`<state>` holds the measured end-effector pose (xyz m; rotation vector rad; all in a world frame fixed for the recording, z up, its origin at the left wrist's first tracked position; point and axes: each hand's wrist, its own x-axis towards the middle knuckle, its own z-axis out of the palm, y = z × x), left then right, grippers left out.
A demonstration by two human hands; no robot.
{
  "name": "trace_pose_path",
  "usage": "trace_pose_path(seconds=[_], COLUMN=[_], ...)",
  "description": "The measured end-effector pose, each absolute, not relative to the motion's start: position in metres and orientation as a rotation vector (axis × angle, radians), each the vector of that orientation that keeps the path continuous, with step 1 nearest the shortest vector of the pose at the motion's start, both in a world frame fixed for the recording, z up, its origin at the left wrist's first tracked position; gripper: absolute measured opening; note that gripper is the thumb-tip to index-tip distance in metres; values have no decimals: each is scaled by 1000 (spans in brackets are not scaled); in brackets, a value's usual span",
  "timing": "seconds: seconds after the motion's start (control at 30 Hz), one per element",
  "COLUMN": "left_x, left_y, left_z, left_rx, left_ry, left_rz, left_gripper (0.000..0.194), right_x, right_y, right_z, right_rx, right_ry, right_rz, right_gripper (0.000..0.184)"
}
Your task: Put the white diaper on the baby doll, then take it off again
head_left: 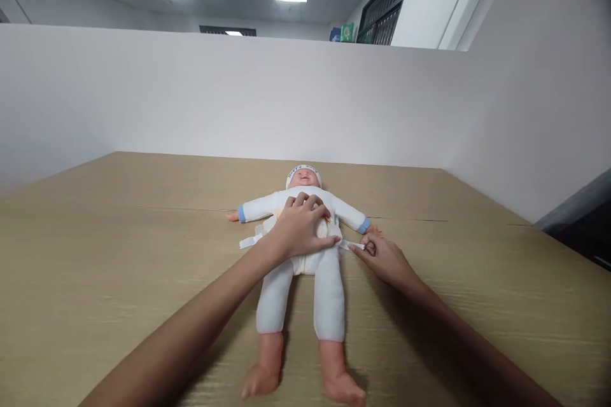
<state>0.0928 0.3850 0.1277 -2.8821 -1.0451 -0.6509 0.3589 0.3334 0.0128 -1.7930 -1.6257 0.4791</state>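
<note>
A baby doll (329, 299) in a white suit with blue cuffs lies on its back, head away from me, arms spread. Around its hips is a white diaper (305, 264), its front partly hidden under my left hand. With fingers apart, my left hand (305, 226) rests on the doll's belly, the thumb by the diaper's right edge. Thumb and finger of my right hand (379, 254) pinch the end of the right diaper tab (347, 244), which is stretched outward. On the other side the left diaper tab (248, 242) sticks out loose.
The doll lies on a wood-coloured tabletop (143, 267). A white partition (238, 95) rises behind it, and another white wall stands at the right. Low on the far right is a dark object (582, 222). A green package (347, 32) shows above the partition.
</note>
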Motion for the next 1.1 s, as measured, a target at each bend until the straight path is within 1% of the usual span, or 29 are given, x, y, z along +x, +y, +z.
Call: trace_pose_path(seconds=[0.1, 0.2, 0.27, 0.33, 0.4, 0.47, 0.53, 0.63, 0.7, 0.77, 0.83, 0.87, 0.93, 1.0, 1.1], left_x=[92, 90, 90, 91, 91, 91, 89, 82, 73, 60, 42, 31, 5, -23, -54], left_y=[386, 387, 388, 388, 388, 387, 388, 391, 394, 395, 395, 394, 392, 390, 388], left_z=[121, 117, 116, 115, 115, 115, 116, 121, 126, 127, 120, 113, 96, 78, 58], left_rx=[-2856, -2865, -2877, -2902, -2938, -2971, -2999, -3122, -3262, -3408, -3461, -3424, -3249, -3060, -2886], left_ry=[-1059, -1065, -1074, -1092, -1117, -1147, -1170, -1153, -1113, -1062, -1038, -1063, -1193, -1333, -1489], left_rz=[-654, -694, -707, -735, -797, -874, -929, -923, -915, -1039, -1293, -1413, -1516, -1405, -1099], left_gripper=[57, 59, 60, 66, 75, 80, 82, 84, 86, 78, 61, 53, 48, 45, 34], right_x=[361, 358, 349, 331, 308, 287, 271, 264, 269, 278, 287, 289, 290, 283, 259], right_y=[332, 339, 349, 363, 375, 380, 375, 351, 334, 322, 316, 315, 315, 317, 323], right_z=[27, 54, 75, 91, 98, 95, 86, 69, 59, 51, 47, 47, 52, 62, 86], right_rx=[-1705, -1597, -1526, -1467, -1447, -1453, -1443, -1325, -1200, -1113, -1076, -1066, -1053, -1064, -1090], right_ry=[-1640, -1630, -1646, -1683, -1694, -1668, -1621, -1645, -1788, -1964, -2050, -2049, -1986, -1901, -1850], right_rz=[636, 772, 843, 846, 817, 798, 710, 377, 220, 230, 285, 307, 326, 320, 234], right_gripper=[57, 59, 56, 51, 46, 42, 39, 34, 37, 50, 58, 57, 52, 46, 32])
